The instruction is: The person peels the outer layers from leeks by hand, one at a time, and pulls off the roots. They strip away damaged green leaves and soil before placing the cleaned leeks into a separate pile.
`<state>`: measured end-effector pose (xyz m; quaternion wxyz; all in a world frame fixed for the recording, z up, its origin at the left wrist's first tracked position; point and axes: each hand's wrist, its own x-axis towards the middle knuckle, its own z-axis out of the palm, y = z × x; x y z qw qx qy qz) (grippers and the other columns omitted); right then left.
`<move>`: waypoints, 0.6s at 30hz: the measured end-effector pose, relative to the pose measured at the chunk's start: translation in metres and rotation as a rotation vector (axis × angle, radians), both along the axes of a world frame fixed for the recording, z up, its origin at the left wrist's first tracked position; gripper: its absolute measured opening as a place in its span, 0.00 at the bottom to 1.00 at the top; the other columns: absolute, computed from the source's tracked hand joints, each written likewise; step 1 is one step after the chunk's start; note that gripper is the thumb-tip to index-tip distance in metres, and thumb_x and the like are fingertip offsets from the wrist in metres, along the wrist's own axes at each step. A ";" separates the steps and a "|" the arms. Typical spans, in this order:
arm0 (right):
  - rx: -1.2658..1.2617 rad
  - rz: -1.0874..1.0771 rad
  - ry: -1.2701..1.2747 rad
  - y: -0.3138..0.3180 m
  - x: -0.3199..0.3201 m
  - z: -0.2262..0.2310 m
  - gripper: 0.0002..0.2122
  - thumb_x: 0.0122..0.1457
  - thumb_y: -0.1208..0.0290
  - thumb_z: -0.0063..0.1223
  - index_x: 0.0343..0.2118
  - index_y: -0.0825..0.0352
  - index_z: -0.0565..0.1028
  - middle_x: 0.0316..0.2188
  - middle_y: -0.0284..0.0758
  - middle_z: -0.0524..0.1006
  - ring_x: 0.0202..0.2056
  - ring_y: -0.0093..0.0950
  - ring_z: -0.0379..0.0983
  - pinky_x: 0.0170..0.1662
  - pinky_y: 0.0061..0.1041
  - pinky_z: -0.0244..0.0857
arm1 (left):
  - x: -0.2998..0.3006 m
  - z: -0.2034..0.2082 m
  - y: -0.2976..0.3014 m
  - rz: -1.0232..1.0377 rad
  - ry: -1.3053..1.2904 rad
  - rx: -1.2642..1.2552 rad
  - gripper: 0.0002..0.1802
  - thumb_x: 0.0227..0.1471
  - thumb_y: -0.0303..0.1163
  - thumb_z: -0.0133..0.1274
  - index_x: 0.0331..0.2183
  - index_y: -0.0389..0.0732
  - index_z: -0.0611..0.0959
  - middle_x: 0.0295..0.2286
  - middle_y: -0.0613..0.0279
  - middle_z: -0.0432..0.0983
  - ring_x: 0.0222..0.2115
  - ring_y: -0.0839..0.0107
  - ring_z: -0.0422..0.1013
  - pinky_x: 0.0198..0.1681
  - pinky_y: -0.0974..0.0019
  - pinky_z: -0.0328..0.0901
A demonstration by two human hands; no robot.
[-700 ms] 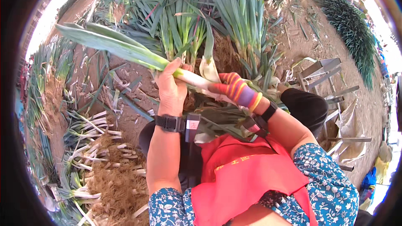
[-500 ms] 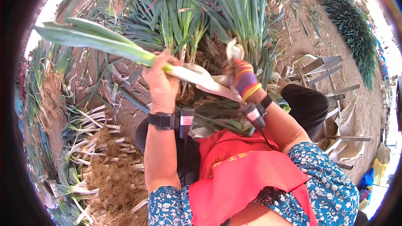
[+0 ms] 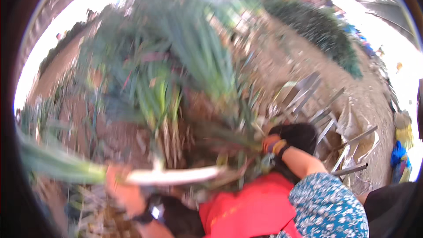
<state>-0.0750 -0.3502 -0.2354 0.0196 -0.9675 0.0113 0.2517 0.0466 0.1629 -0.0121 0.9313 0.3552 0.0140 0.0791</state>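
A leek (image 3: pixel 176 176) with a bare white shaft and broad green leaves lies almost level across the lower left, its leaves toward the left rim. My left hand (image 3: pixel 122 190) is closed round it where the white turns green, though motion blurs the fingers. Off to the right, beside my dark-trousered knee, is my right hand (image 3: pixel 271 143) in a striped glove. Its fingers are smeared and partly lost against loose leaves (image 3: pixel 233 137), so whether it grips anything does not show.
Bundles of leeks (image 3: pixel 202 57) stand ahead on the brown soil, with another upright bunch (image 3: pixel 163 101) nearer. To the right is a metal frame (image 3: pixel 304 90) with pale sacking (image 3: pixel 357 125). A long dark-green heap (image 3: pixel 313 28) runs along the far right.
My left hand has carried the leek down and left, turning it nearly level. My right hand has parted from its root end and moved down and right to the knee. The view has swung upward.
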 end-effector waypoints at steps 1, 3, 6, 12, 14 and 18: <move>-0.046 -0.024 0.120 -0.004 -0.001 0.008 0.21 0.48 0.49 0.49 0.39 0.60 0.74 0.36 0.41 0.75 0.39 0.36 0.72 0.41 0.36 0.65 | 0.001 0.004 0.003 0.217 -0.018 0.205 0.06 0.48 0.33 0.49 0.28 0.42 0.71 0.17 0.71 0.60 0.17 0.78 0.59 0.23 0.72 0.61; 0.077 -0.025 0.212 0.020 0.015 0.040 0.28 0.42 0.50 0.50 0.47 0.58 0.72 0.42 0.41 0.75 0.46 0.35 0.71 0.49 0.34 0.63 | 0.011 -0.032 0.021 0.301 -0.199 0.410 0.10 0.50 0.35 0.49 0.31 0.39 0.71 0.18 0.69 0.59 0.18 0.79 0.56 0.23 0.73 0.58; 0.658 0.028 -0.137 0.059 0.054 0.113 0.29 0.45 0.51 0.55 0.48 0.65 0.70 0.43 0.43 0.74 0.44 0.40 0.70 0.48 0.34 0.63 | 0.022 -0.045 -0.017 0.366 -0.455 0.654 0.08 0.51 0.31 0.47 0.34 0.39 0.72 0.20 0.67 0.60 0.19 0.78 0.56 0.24 0.73 0.58; -0.194 0.314 -0.634 0.112 0.076 0.230 0.11 0.50 0.64 0.52 0.34 0.64 0.72 0.30 0.40 0.75 0.25 0.37 0.74 0.25 0.37 0.66 | 0.016 -0.049 -0.065 0.298 -0.597 0.740 0.06 0.51 0.23 0.47 0.34 0.39 0.73 0.22 0.66 0.60 0.20 0.77 0.58 0.23 0.75 0.60; 0.046 0.250 -0.796 0.129 0.069 0.296 0.13 0.49 0.63 0.54 0.34 0.66 0.70 0.29 0.41 0.74 0.20 0.39 0.71 0.21 0.35 0.65 | 0.011 -0.050 -0.071 0.194 -0.455 0.581 0.05 0.51 0.23 0.48 0.33 0.40 0.73 0.22 0.66 0.60 0.21 0.77 0.58 0.23 0.75 0.59; 0.614 0.466 -1.104 0.147 0.028 0.394 0.23 0.49 0.64 0.56 0.47 0.68 0.66 0.34 0.46 0.74 0.28 0.42 0.74 0.26 0.37 0.66 | 0.013 -0.052 -0.071 0.249 -0.438 0.657 0.06 0.50 0.21 0.48 0.34 0.40 0.73 0.23 0.65 0.61 0.21 0.75 0.59 0.22 0.75 0.60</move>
